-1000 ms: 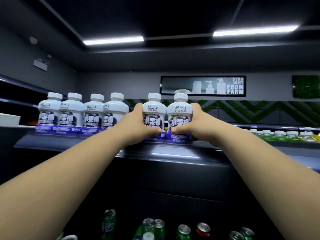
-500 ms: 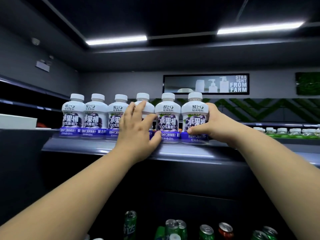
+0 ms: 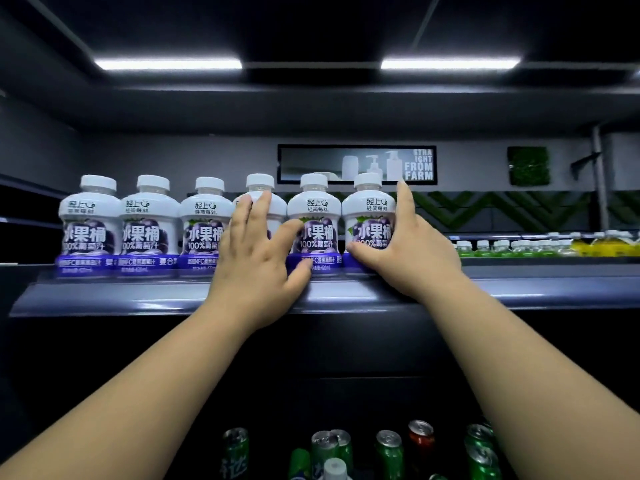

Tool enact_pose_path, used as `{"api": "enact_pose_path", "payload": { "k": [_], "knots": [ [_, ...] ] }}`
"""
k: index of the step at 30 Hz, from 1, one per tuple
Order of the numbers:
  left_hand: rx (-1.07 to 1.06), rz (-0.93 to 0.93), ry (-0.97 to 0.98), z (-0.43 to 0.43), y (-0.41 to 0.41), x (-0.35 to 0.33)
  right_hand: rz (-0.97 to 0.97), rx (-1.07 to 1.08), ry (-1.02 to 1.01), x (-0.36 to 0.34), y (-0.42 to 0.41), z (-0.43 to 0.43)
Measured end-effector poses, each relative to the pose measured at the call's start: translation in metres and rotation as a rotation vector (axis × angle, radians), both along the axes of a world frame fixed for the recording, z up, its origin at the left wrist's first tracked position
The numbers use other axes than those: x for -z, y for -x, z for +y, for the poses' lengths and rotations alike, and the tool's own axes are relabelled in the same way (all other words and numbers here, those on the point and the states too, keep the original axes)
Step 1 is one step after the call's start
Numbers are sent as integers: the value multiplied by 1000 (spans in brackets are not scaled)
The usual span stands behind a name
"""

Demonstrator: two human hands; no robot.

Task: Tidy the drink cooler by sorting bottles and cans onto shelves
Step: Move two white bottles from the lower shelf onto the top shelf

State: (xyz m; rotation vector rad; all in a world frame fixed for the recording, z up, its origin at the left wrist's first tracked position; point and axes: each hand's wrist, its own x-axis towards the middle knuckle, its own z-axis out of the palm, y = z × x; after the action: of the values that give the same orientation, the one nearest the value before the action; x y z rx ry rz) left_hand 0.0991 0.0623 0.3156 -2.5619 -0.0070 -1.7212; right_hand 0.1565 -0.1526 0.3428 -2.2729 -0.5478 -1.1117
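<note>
I see the row of grape juice bottles (image 3: 149, 220) standing upright, side by side, along the front of the upper shelf (image 3: 121, 297), white caps up and purple labels facing me. My left hand (image 3: 258, 261) is released. Its fingers are spread straight and lie against the fourth bottle (image 3: 260, 183) from the left, hiding most of its label. Its thumb reaches across to touch the label of the fifth bottle (image 3: 316, 213). My right hand (image 3: 407, 252) is grasping the sixth bottle (image 3: 370, 209), the last in the row. The thumb wraps across its lower front and the index finger points up along its right side, while the other fingers are hidden behind it. The fifth and sixth bottles stand just beside each other. Below the shelf, in the dark, I can make out the tops of green cans (image 3: 389, 448) and one red can (image 3: 420, 434). Far to the right, small pale-capped bottles (image 3: 519, 245) sit on another shelf.
</note>
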Motion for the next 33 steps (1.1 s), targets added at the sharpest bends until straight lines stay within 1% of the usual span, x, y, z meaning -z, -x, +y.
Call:
{"api": "enact_pose_path", "payload": {
  "k": [2, 4, 7, 11, 13, 16, 18, 21, 26, 29, 31, 33],
  "knots": [
    [18, -26, -77, 2, 0, 2, -78, -45, -31, 8, 4, -1],
    [22, -33, -146, 3, -1, 4, -138, -62, -19, 17, 5, -2],
    [13, 32, -207, 3, 1, 3, -192, -3, 15, 35, 6, 1],
    [-14, 70, -253, 3, 3, 3, -317, 104, 149, 52, 2, 7],
    [-20, 78, -240, 1, 4, 5, -325, 127, 178, 52, 2, 7],
    [-24, 98, -206, -3, 10, 9, -275, 152, 209, 53, 6, 3],
    [-13, 124, -167, -5, 17, 16, -233, 103, 224, 57, 12, -3],
    [20, 168, -123, -12, 27, 38, -226, 9, 250, 77, 22, -16],
    [49, 146, -217, -42, 37, 100, -252, -51, 350, 135, 31, -35],
    [109, 202, -202, -62, 42, 139, -162, -178, 391, 169, 34, -53],
    [152, 303, -127, -69, 45, 165, 7, -272, 399, 190, 36, -66],
    [186, 420, 13, -74, 49, 191, 189, -327, 377, 211, 36, -80]
  ]
}}
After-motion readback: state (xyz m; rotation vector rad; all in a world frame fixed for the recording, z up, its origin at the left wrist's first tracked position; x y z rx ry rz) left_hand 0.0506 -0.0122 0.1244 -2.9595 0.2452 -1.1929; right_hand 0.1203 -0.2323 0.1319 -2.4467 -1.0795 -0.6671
